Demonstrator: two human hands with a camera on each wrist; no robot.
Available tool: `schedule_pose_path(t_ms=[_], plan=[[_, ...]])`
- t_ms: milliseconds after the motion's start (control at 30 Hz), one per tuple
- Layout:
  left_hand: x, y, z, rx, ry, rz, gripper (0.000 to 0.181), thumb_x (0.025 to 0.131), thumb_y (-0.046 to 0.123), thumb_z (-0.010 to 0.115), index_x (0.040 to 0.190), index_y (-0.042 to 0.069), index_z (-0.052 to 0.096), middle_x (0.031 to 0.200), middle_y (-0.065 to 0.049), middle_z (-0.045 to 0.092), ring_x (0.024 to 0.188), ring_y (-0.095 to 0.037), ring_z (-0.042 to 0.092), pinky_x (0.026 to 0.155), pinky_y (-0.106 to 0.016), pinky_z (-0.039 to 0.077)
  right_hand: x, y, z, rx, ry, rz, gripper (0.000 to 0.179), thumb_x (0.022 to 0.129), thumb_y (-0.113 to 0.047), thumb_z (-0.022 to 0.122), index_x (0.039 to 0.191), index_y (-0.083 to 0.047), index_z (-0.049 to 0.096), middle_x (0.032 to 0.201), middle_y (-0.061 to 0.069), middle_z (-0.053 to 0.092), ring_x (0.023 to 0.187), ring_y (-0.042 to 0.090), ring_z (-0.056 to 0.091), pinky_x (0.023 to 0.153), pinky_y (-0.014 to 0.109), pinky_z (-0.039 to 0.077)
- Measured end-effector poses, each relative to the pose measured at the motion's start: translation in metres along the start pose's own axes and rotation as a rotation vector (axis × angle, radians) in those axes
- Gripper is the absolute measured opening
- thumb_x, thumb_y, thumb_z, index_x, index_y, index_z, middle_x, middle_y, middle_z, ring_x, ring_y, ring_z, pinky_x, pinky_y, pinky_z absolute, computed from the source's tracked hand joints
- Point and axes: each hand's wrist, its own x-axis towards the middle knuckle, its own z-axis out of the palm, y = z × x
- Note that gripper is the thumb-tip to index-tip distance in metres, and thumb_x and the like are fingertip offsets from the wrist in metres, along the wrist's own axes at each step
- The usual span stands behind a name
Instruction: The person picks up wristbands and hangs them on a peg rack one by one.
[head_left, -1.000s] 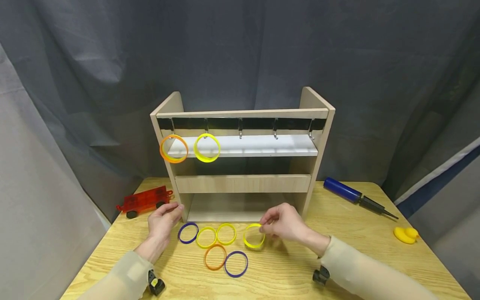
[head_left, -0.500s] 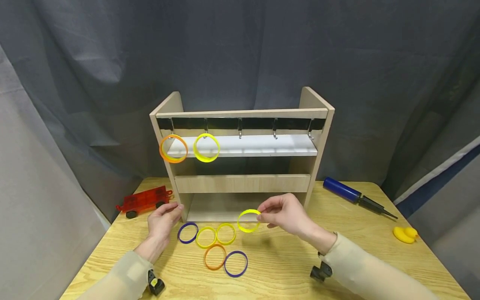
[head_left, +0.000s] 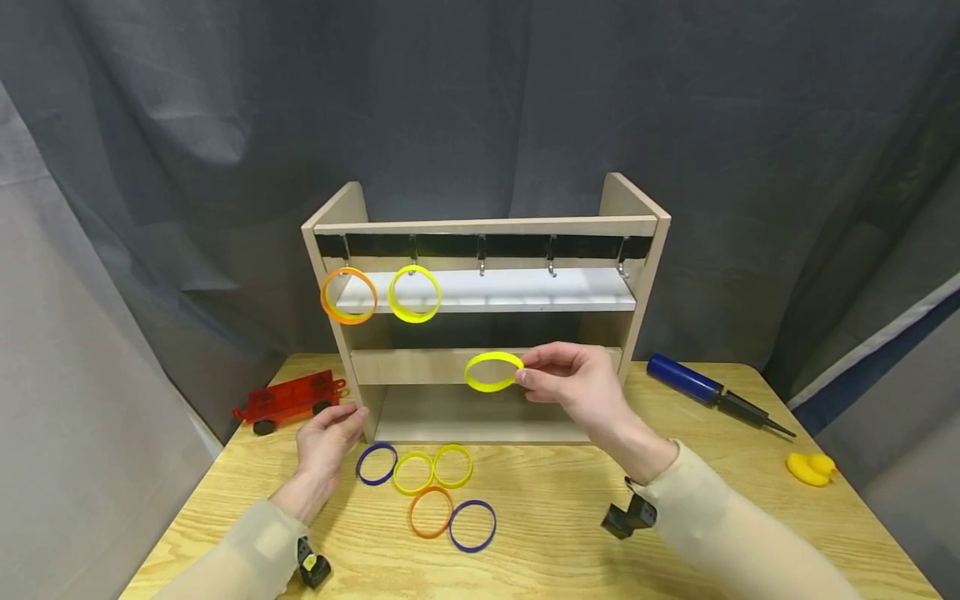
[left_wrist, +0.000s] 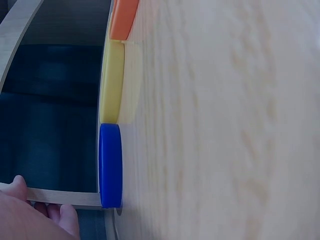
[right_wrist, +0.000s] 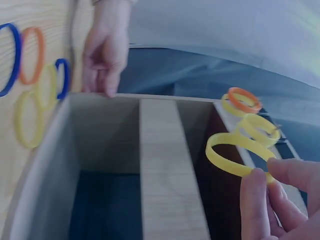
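Note:
My right hand (head_left: 581, 387) pinches a yellow ring (head_left: 492, 372) between thumb and fingers. The ring is raised off the table, in front of the shelf's middle board, tilted nearly flat. My left hand (head_left: 327, 439) grips the lower left side panel (left_wrist: 65, 196) of the wooden shelf (head_left: 486, 367), thumb on one face and fingers on the other. From the leftmost hook hangs an orange ring (head_left: 324, 304) with yellow showing behind it. A yellow ring (head_left: 392, 302) hangs on the second hook. Three other hooks, such as the middle hook (head_left: 482, 265), hold nothing.
Several rings lie on the table before the shelf: blue rings (head_left: 472, 551), yellow rings (head_left: 453, 486) and an orange ring (head_left: 430, 535). A red toy cart (head_left: 291, 401) stands left. At right lie a blue hand pump (head_left: 686, 378) and a yellow rubber duck (head_left: 810, 469).
My right hand has lifted the yellow ring from the table, up and slightly left, and the ring has tilted flatter. My left hand has stayed on the side panel.

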Motion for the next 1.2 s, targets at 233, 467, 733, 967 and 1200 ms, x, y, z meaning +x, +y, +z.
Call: schedule_pose_path(t_ms=[233, 467, 733, 967, 1200], plan=[[0.000, -0.001, -0.002, 0.004, -0.004, -0.002, 0.012, 0.101, 0.007, 0.084, 0.111, 0.014, 0.084, 0.089, 0.017, 0.083, 0.097, -0.008, 0.084, 0.096, -0.025, 0.069, 0.009, -0.017, 0.000, 0.184, 0.093, -0.017, 0.015, 0.098, 0.001, 0.085, 0.106, -0.012, 0.084, 0.094, -0.005, 0.085, 0.088, 0.008, 0.082, 0.083, 0.030, 0.072], [0.001, 0.000, -0.002, -0.003, -0.001, -0.004, 0.012, 0.101, 0.006, 0.085, 0.109, 0.016, 0.084, 0.089, 0.017, 0.083, 0.096, -0.006, 0.083, 0.094, -0.024, 0.069, 0.018, -0.028, 0.004, 0.309, 0.100, -0.022, 0.020, 0.102, 0.004, 0.078, 0.106, -0.015, 0.085, 0.098, -0.005, 0.086, 0.089, 0.007, 0.082, 0.082, 0.024, 0.071], [0.002, -0.002, -0.003, -0.003, -0.014, -0.007, 0.014, 0.100, 0.008, 0.086, 0.109, 0.018, 0.083, 0.088, 0.018, 0.083, 0.094, -0.003, 0.082, 0.094, -0.023, 0.069, 0.027, -0.040, 0.015, 0.457, 0.101, -0.026, 0.027, 0.103, 0.008, 0.074, 0.103, -0.016, 0.086, 0.099, -0.003, 0.087, 0.092, 0.008, 0.083, 0.081, 0.020, 0.069], [0.001, -0.002, -0.003, -0.010, -0.014, -0.008, 0.015, 0.100, 0.008, 0.086, 0.112, 0.017, 0.083, 0.088, 0.018, 0.082, 0.095, -0.003, 0.082, 0.096, -0.025, 0.069, 0.033, -0.042, 0.019, 0.535, 0.132, 0.010, 0.029, 0.103, 0.011, 0.072, 0.098, -0.015, 0.085, 0.099, 0.000, 0.088, 0.089, 0.011, 0.085, 0.083, 0.021, 0.070], [-0.001, -0.001, -0.001, -0.012, 0.005, 0.009, 0.013, 0.100, 0.006, 0.086, 0.111, 0.013, 0.085, 0.088, 0.016, 0.083, 0.095, -0.007, 0.084, 0.096, -0.027, 0.070, 0.037, -0.036, 0.017, 0.534, 0.165, 0.055, 0.027, 0.102, 0.009, 0.075, 0.095, -0.015, 0.084, 0.093, 0.000, 0.085, 0.087, 0.013, 0.086, 0.087, 0.024, 0.070]])
